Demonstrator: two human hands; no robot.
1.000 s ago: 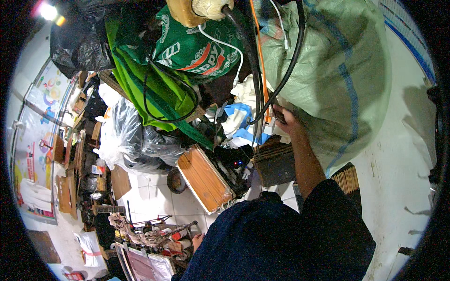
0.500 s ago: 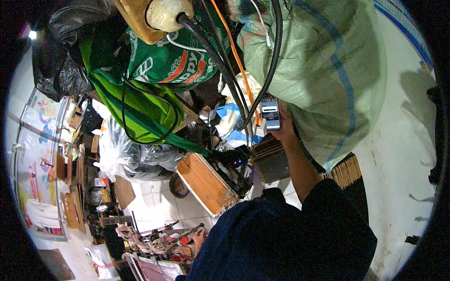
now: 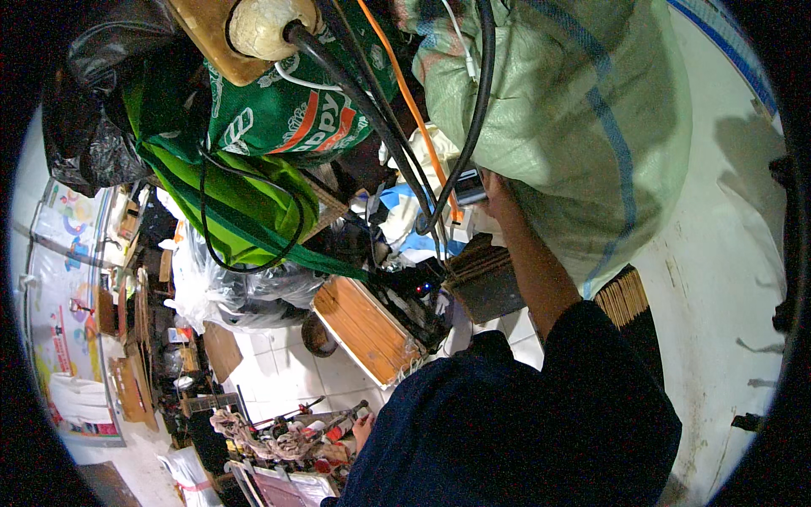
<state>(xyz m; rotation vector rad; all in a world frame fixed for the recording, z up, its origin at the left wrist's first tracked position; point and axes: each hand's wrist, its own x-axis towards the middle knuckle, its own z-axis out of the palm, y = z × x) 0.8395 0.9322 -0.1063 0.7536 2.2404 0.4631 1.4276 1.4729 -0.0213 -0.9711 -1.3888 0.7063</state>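
Observation:
At the upper right, beside the big pale green sack [image 3: 583, 110], my right hand [image 3: 501, 199] is closed on a smartphone [image 3: 473, 185]. The phone is tilted and partly covered by my fingers. Just beneath it a white plug block [image 3: 459, 226] hangs on an orange cable [image 3: 411, 101]. Low in the view my left hand [image 3: 363, 429] shows in part past my dark sleeve, beside a red-and-grey object [image 3: 340, 429] on the cluttered bench. The sleeve hides most of that hand, so its grip does not show.
Black cables [image 3: 372, 97] loop down in front. Green bags [image 3: 279, 110] and a black plastic bag [image 3: 93, 135] crowd the upper left. A wooden drawer-like box [image 3: 369, 325] rests on white floor tiles near a round bowl [image 3: 318, 334]. Stacked brown sheets [image 3: 486, 275] sit below the phone.
My right hand has moved the phone slightly up and left, and its screen has tipped from facing me to a slant. The whole view has shifted a little; my left hand stays at the bench.

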